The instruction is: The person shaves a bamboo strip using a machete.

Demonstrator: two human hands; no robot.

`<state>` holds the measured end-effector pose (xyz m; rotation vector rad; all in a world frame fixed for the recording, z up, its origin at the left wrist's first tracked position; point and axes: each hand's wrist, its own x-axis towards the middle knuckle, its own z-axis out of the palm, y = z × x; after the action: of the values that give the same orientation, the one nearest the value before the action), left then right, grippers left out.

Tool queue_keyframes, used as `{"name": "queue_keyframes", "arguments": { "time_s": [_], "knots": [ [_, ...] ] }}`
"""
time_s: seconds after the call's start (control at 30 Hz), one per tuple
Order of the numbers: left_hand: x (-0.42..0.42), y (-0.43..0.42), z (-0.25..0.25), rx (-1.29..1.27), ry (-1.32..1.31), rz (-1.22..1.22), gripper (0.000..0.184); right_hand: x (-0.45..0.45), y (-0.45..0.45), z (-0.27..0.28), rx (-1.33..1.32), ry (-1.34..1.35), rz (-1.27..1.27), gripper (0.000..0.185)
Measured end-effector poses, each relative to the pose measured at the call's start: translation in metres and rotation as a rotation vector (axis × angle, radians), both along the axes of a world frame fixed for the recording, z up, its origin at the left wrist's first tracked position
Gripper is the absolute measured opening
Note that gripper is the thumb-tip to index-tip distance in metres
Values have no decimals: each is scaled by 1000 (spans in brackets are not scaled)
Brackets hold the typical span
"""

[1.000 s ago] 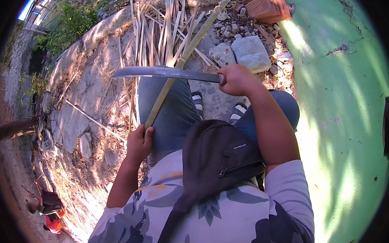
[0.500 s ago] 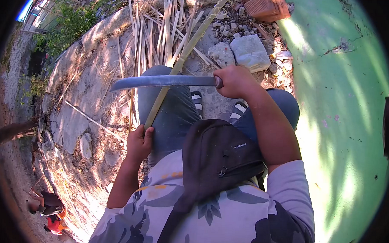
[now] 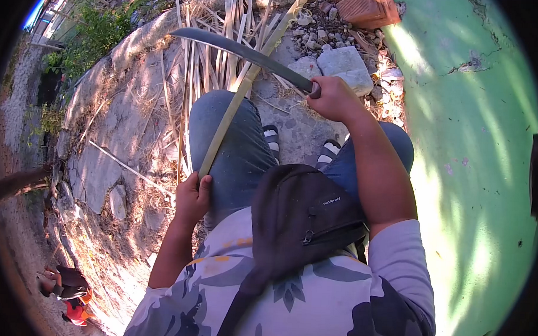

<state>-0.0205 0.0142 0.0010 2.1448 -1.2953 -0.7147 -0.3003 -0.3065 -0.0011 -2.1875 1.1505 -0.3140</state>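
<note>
My right hand (image 3: 336, 99) is wrapped round the dark handle of a machete (image 3: 243, 51), whose long curved blade points up and to the left. The blade lies across a long greenish bamboo strip (image 3: 228, 119), apparently against its upper face. My left hand (image 3: 192, 198) grips the near end of that strip beside my thigh. From there the strip slants over my jeans-covered leg (image 3: 217, 116) and runs away past a heap of pale split strips (image 3: 232, 24). Thin shavings curl at its far part.
Two pale stone blocks (image 3: 346, 67) and gravel lie ahead, with an orange hollow brick (image 3: 368, 8) behind. A green wall (image 3: 471, 145) stands close on my right. Loose sticks (image 3: 124, 167) lie on the ground to my left. Other people (image 3: 69, 291) are at the lower left.
My right hand has moved the machete forward along the bamboo strip, and the blade's tip has swung up and away. My left hand stays in place on the strip.
</note>
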Motion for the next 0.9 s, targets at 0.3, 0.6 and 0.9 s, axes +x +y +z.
{"name": "queue_keyframes", "arguments": {
  "time_s": [0.3, 0.6, 0.9],
  "knots": [
    [4, 4, -6, -29, -25, 7, 50, 11, 3, 7, -68, 146, 170, 21],
    [1, 1, 0, -13, -9, -2, 48, 0, -5, -3, -2, -37, -58, 24],
    [2, 1, -1, -18, -51, -5, 46, 18, 21, 21, -114, 241, 229, 15]
  ]
}}
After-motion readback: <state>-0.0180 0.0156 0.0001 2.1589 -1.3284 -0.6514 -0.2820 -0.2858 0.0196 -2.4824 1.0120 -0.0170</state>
